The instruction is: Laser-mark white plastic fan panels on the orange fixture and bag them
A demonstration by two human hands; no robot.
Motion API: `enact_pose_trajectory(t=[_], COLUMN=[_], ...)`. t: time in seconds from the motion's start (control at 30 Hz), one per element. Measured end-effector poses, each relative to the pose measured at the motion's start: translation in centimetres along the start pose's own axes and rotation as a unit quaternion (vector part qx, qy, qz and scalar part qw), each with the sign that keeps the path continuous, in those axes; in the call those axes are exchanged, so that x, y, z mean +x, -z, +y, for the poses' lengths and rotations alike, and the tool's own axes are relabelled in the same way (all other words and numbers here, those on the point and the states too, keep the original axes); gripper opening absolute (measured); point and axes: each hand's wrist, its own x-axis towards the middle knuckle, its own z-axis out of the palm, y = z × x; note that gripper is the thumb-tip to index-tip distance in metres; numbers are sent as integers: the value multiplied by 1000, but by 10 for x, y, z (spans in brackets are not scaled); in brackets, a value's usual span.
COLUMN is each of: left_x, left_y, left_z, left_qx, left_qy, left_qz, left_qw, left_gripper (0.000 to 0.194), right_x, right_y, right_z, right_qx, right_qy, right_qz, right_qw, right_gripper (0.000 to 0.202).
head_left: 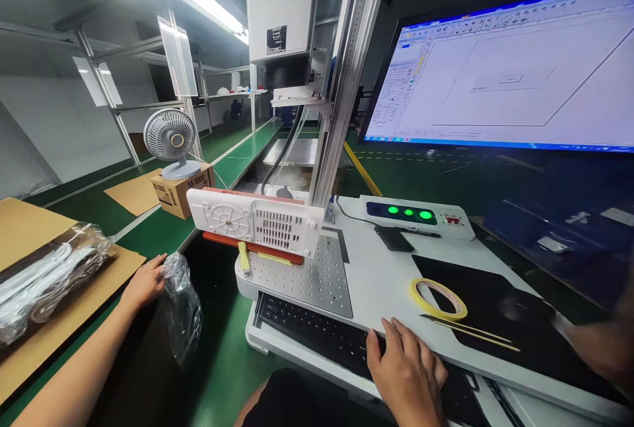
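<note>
My left hand (143,283) is closed on the top of a crumpled clear plastic bag (182,305), which hangs beside the green bench edge. Over the right part of a black keyboard (312,329), my right hand (409,371) rests with its fingers loosely stretched and nothing in it. A white plastic housing (235,219) with round and slotted vents stands on edge on the perforated metal plate (321,282), beneath the white marking machine head (282,14). Below the housing are an orange-red strip (218,239) and a piece of yellow tape (244,257).
Another person's blurred hand (599,348) is at the right, near a mouse (512,308). A yellow tape roll (416,292) lies on the white table. Around stand a lit monitor (495,84), a control box (411,211), a fan (171,136) on a carton (173,199), and bagged white parts (49,275).
</note>
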Motion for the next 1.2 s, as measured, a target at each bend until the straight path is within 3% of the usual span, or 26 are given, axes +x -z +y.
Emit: enact_pose_trajectory(t=[0.13, 0.2, 0.33, 0.67, 1.2], left_x=[-3, -3, 4, 0, -12], left_y=[0, -4, -14, -3, -40], left_z=[-7, -16, -32, -8, -14], left_qx=[9, 9, -10, -15, -20], left_qy=[-14, -20, -40, -32, -19], left_qz=[6, 24, 39, 41, 60], left_qw=[1000, 999, 998, 999, 998], left_gripper=[43, 44, 48, 41, 48], right_x=[-1, -4, -12, -9, -16], right_y=[6, 11, 15, 15, 8], right_z=[-3, -5, -4, 0, 14], right_qx=[13, 44, 16, 4, -36], right_qy=[-17, -60, -73, -41, -15], right_qz=[-27, -50, -97, -61, -65], right_qw=[999, 996, 992, 997, 997], right_gripper=[33, 32, 32, 31, 38])
